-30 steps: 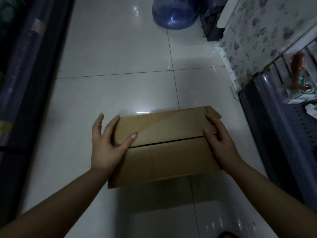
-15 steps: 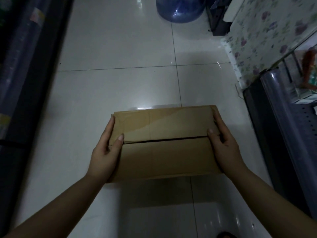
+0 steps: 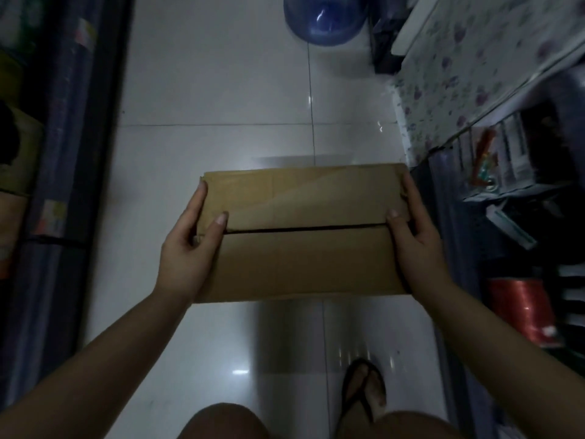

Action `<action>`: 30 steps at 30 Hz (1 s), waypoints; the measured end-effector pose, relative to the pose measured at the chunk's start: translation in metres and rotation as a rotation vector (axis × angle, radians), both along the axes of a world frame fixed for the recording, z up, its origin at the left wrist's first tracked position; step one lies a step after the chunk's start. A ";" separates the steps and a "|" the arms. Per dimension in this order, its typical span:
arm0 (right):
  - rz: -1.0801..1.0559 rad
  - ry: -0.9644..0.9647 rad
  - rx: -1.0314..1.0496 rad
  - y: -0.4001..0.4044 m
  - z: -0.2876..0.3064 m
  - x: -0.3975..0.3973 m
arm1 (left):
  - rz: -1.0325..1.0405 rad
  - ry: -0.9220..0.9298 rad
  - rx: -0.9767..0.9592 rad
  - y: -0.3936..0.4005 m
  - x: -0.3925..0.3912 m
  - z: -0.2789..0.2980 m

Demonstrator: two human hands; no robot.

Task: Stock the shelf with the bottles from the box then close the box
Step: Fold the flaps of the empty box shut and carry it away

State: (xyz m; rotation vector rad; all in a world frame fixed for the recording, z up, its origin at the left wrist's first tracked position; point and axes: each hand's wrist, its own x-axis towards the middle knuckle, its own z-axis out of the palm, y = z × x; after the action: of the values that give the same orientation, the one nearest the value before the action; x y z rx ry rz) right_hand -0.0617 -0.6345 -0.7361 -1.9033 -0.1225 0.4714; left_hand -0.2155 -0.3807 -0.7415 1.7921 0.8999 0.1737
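Note:
A brown cardboard box (image 3: 304, 236) is in the middle of the view above the white tiled floor, its two top flaps folded shut with a dark seam between them. My left hand (image 3: 186, 248) grips its left end, thumb on top near the seam. My right hand (image 3: 414, 239) grips its right end the same way. No bottles show in or around the box. A shelf (image 3: 519, 217) with goods runs along the right side.
A dark shelf unit (image 3: 60, 185) lines the left side. A blue water jug (image 3: 326, 20) stands on the floor at the far end, with a floral-covered surface (image 3: 459, 77) at the upper right. My foot in a sandal (image 3: 364, 391) is below the box.
Both hands went from pressing the flaps down to gripping the box's ends. The box now looks larger and closer, and the view has tilted down to show my knees and foot.

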 end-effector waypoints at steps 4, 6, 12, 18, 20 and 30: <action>-0.023 0.010 0.027 -0.009 0.107 -0.001 | 0.003 -0.004 -0.006 -0.003 0.002 0.105; -0.031 0.007 0.032 -0.013 0.171 -0.002 | 0.006 -0.014 0.003 -0.007 0.005 0.171; -0.083 0.002 0.060 -0.027 0.391 -0.001 | 0.001 -0.035 0.059 -0.019 0.013 0.401; -0.066 0.001 0.094 -0.044 0.559 0.001 | 0.020 -0.067 0.111 -0.041 0.011 0.576; -0.068 -0.009 0.126 -0.049 0.594 0.002 | 0.030 -0.102 0.128 -0.047 0.006 0.609; 0.009 0.001 0.221 -0.046 0.676 0.006 | 0.068 -0.163 0.211 -0.052 -0.004 0.700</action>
State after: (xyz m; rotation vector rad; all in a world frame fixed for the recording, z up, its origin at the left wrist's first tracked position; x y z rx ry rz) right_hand -0.0555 -0.6809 -0.0598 -1.6861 -0.1758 0.4463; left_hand -0.2198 -0.4322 -0.0411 1.9104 0.8508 0.4676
